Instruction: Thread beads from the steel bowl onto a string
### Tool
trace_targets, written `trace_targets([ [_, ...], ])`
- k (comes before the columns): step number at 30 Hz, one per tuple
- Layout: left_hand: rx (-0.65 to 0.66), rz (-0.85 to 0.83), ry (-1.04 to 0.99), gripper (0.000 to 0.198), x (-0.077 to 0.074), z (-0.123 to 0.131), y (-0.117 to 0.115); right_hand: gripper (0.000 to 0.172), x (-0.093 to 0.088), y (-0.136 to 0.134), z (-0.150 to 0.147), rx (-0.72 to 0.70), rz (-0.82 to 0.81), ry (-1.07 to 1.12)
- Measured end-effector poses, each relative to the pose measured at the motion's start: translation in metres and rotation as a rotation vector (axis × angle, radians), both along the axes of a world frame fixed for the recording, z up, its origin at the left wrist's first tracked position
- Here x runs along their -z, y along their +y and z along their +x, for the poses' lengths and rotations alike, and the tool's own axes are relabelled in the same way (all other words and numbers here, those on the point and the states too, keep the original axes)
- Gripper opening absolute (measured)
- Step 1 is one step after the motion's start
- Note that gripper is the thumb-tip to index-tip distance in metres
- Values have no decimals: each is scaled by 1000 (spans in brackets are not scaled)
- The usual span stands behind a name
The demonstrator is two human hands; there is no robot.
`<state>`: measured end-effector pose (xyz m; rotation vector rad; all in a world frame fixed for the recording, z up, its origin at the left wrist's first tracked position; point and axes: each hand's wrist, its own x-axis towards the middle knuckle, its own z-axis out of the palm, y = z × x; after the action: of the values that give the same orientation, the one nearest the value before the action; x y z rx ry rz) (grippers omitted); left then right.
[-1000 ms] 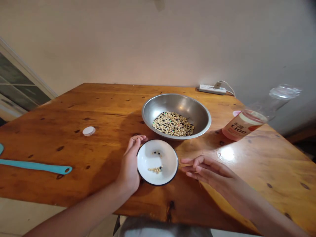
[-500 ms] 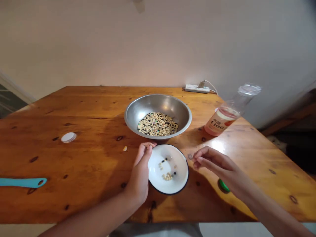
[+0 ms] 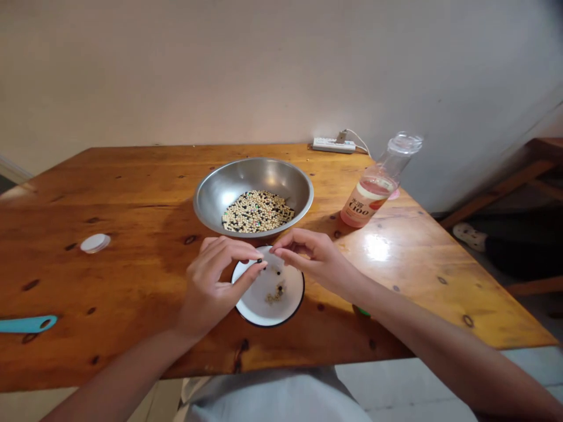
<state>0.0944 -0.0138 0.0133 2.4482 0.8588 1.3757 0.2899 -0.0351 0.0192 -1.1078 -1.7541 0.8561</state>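
Note:
My left hand [image 3: 217, 275] pinches a small black bead [image 3: 259, 261] between thumb and forefinger, over the left side of a white dish [image 3: 250, 309] with a dark rim. My right hand [image 3: 310, 251] is closed in a pinch just above the dish's upper right; what sits between its fingertips is too small to make out. In the dish lie several cream beads [image 3: 273, 298] and a few black ones. Behind both hands stands a wide steel bowl [image 3: 206, 202] with a layer of mixed cream, black and a few coloured beads [image 3: 257, 212] at its bottom.
A bottle of pink drink [image 3: 367, 190] stands right of the bowl. A white lid [image 3: 95, 242] and a turquoise handle [image 3: 26, 324] lie at left. A green object [image 3: 361, 310] is partly hidden under my right forearm. A power strip [image 3: 334, 145] sits by the wall.
My left hand has let go of the dish's rim and now holds a black bead above it. My right hand has come in over the dish, close to the left. The view has shifted right.

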Motion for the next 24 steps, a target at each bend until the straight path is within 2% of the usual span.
trace_targets([
  [2,-6,1,-1,10,2,3,3,11,8,0,0,77,73,-13],
  [4,13,-22,8,9,6,3,4,9,14,-2,1,95,165,-37],
  [8,66,-86,8,8,15,3,4,6,20,-6,-2,46,314,-152],
  [14,1,-257,-63,5,22,3,2,7,26,-9,-7,48,420,-301],
  [19,0,-386,-129,8,26,2,3,6,25,-10,-8,45,403,-322],
  [24,14,-426,-169,10,33,2,7,9,19,-10,-13,29,372,-327],
])
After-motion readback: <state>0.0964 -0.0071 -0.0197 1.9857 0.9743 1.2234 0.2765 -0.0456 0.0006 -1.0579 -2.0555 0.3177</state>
